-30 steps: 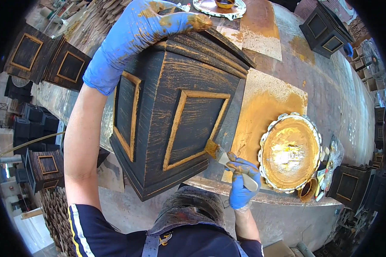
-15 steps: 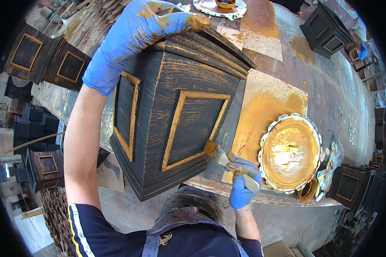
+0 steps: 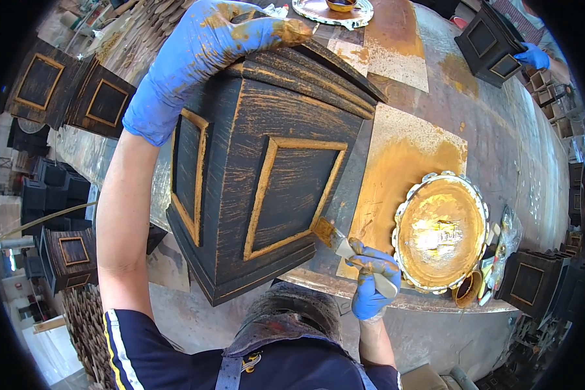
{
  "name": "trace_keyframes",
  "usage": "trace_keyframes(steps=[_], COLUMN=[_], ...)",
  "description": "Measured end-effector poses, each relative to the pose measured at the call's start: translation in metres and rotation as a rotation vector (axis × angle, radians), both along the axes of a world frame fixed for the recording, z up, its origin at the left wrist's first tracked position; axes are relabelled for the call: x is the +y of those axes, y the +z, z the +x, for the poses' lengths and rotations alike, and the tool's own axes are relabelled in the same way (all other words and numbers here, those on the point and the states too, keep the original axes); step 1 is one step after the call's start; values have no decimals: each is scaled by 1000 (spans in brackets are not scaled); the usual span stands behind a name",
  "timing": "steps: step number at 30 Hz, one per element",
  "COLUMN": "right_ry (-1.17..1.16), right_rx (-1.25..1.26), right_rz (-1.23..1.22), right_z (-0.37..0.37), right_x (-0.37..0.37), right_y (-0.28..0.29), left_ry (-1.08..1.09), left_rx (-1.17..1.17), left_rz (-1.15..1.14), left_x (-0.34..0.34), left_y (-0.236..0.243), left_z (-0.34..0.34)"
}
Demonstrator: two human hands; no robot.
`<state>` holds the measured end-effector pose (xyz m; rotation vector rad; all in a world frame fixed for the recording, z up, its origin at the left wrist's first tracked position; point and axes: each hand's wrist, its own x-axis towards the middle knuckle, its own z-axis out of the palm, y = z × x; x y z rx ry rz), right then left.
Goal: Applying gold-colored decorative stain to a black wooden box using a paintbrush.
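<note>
A tall black wooden box (image 3: 292, 195) with tapered sides, brushed gold streaks and raised gold panel frames stands tilted before me. My left hand (image 3: 218, 39), in a blue glove smeared with brown, wraps over its upper moulded edge, with the thumb along the top. In my right hand (image 3: 374, 283), also gloved, is a paintbrush (image 3: 337, 239) with gold-brown paint on its bristles. The bristle tips are at the lower right corner of the front panel frame. To the right of that hand lies a round scalloped tray (image 3: 396, 227) coated in wet gold-brown paint.
Paint-stained boards (image 3: 416, 140) cover part of the worktable. A small brown cup (image 3: 467, 290) and a plastic bag (image 3: 510, 231) lie beside the tray. At far right, a co-worker's blue-gloved hand (image 3: 533, 56) touches another black box (image 3: 487, 45). More boxes (image 3: 107, 101) stand at left.
My right hand and the brush have shifted slightly right and down. The held box has moved a little left with my left hand. The co-worker's hand has come to the far box.
</note>
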<state>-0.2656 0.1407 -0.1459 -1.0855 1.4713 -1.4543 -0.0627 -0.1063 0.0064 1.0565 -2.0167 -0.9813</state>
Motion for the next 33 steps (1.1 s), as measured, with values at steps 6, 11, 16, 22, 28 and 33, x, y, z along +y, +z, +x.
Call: trace_keyframes(steps=[6,11,16,22,28,33], right_ry=[-24,-158,-126,-121,-44,35], right_rx=[-89,-609,-852,-814,-763,-744], right_rz=[-77,-168,-145,-119,-70,3], right_z=[-3,-18,-25,-22,-20,-18], right_x=[-8,-45,-73,-86,-63,-35], right_y=[-4,-13,-21,-23,-36,-39], left_ry=[24,-2,25,36,30,10], left_rx=[-5,-49,-43,-25,-35,-10], left_rz=[-105,-51,-116,-66,-67,-85], left_x=[2,2,0,2,2,-1], left_y=[0,6,4,3,5,2], left_z=[-1,3,9,9,7,8])
